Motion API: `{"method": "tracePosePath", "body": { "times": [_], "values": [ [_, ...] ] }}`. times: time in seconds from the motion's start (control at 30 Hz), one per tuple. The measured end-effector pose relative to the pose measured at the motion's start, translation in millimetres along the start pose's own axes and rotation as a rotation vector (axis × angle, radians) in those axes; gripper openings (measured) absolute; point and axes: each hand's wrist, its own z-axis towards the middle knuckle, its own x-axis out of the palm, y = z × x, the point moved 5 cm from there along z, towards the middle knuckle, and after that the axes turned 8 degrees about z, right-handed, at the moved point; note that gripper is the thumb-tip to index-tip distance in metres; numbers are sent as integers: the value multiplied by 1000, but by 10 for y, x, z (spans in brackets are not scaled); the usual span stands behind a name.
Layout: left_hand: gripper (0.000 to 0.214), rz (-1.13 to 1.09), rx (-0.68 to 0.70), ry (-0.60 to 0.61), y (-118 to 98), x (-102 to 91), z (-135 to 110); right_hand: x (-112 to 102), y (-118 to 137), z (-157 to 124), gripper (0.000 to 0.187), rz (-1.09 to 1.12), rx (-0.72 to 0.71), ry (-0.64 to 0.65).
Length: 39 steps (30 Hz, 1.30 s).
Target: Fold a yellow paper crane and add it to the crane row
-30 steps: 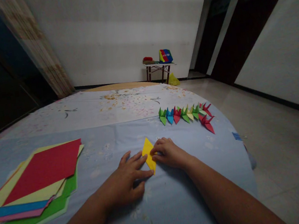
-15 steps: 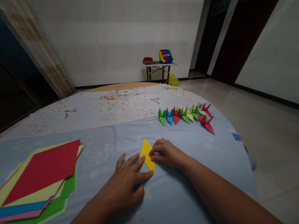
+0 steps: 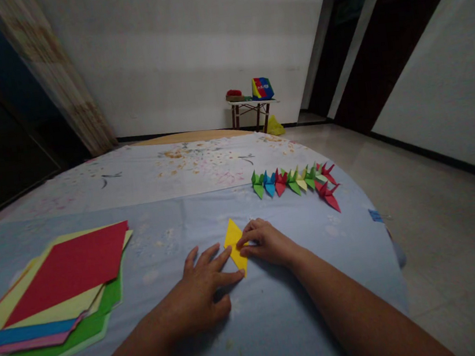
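Note:
A small yellow folded paper (image 3: 233, 243), diamond-shaped, lies on the light blue tablecloth (image 3: 281, 312) near the table's middle. My left hand (image 3: 204, 290) lies flat with its fingers spread, the fingertips pressing the paper's left and lower edge. My right hand (image 3: 263, 243) has its fingers curled together and pinches the paper's right edge. A row of several folded paper cranes (image 3: 295, 183) in green, blue, red and yellow stands beyond my right hand, near the table's right edge.
A fanned stack of coloured paper sheets (image 3: 59, 289), red on top, lies at the left. A white patterned cloth (image 3: 166, 170) covers the far half of the table. A small side table (image 3: 252, 109) with colourful things stands by the far wall.
Both hands and the yellow paper have stayed almost in place; my left fingers have shifted slightly along the paper's lower edge.

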Motion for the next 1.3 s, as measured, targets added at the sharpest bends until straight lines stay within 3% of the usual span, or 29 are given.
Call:
{"method": "tracePosePath", "body": {
  "times": [0.37,0.63,0.87,1.13,1.3],
  "values": [
    [63,-16,-57,21,54,69,3,52,59,20,11,-50,-81,-22],
    [63,-49,-74,38,33,41,7,80,96,35,16,-18,-6,33],
    [59,-49,-88,37,45,26,10,126,103,113,28,-100,189,-19],
    [61,-45,-69,36,61,34,15,101,94,93,44,-74,183,97],
    [61,-47,-59,39,76,58,25,107,96,103,38,-45,243,35]
  ]
}}
